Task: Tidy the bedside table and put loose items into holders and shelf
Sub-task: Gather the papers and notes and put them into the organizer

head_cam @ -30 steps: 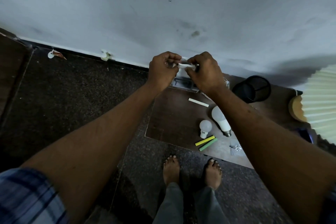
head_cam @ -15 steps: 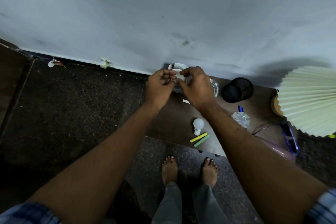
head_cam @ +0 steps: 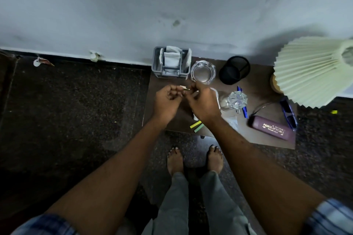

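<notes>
My left hand (head_cam: 168, 99) and my right hand (head_cam: 203, 102) hover close together over the brown bedside table (head_cam: 152, 105). A thin white stick (head_cam: 186, 88) shows between them, and my right fingertips are pinched on it. My left fingers are curled with nothing seen in them. A grey holder (head_cam: 157, 66) with folded white paper stands at the table's back left. A yellow stick (head_cam: 195, 125) and a green stick (head_cam: 198, 129) lie near the front edge. My right hand mostly hides two white bulbs (head_cam: 215, 92).
Behind my hands are a glass ashtray (head_cam: 203, 71) and a black mesh cup (head_cam: 234, 69). To the right lie a foil wrapper (head_cam: 237, 100), a blue pen (head_cam: 244, 110), a maroon glasses case (head_cam: 271, 129) and blue glasses (head_cam: 288, 113). A pleated lamp shade (head_cam: 309, 72) overhangs the right end.
Both hands have let go of the white paper at the grey holder and dropped toward me onto the table, closing in on the white stick. The view has swung right.
</notes>
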A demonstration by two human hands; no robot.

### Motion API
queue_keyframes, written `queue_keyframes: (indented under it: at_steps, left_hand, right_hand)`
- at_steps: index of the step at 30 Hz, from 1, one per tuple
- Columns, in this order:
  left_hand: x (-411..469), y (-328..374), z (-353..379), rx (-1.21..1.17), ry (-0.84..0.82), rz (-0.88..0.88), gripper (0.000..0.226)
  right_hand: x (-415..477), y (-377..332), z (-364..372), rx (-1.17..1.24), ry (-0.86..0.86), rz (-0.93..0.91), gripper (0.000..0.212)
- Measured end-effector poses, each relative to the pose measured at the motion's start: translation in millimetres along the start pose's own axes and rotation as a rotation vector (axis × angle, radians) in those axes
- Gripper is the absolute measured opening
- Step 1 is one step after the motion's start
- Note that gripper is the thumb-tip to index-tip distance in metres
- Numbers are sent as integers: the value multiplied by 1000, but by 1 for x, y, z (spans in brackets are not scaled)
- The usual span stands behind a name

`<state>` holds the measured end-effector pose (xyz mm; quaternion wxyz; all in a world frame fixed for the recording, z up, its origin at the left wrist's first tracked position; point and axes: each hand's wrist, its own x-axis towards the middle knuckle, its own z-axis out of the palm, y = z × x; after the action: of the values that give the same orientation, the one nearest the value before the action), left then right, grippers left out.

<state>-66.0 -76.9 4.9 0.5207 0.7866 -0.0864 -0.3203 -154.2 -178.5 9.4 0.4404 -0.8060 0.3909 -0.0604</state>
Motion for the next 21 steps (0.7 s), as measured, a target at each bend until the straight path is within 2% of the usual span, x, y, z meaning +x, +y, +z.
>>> queue_keyframes:
  at_steps: [7, 12, 16, 21]
  left_hand:
    - [-29, -39, 26, 59, -51, -127, 22]
    - [-40, -53, 40, 94, -79, -182, 19]
    - [-40, -52, 46, 117, -70, -172, 20]
    - [-26, -49, 46, 111, -31, -163, 17]
  right_hand:
    - [-37, 41, 5, 157, 57, 208, 9]
    - [-49, 60, 2, 161, 82, 271, 8]
    - [-52, 67, 0, 128, 70, 282, 9]
    - [-41, 58, 1, 61, 35, 206, 14]
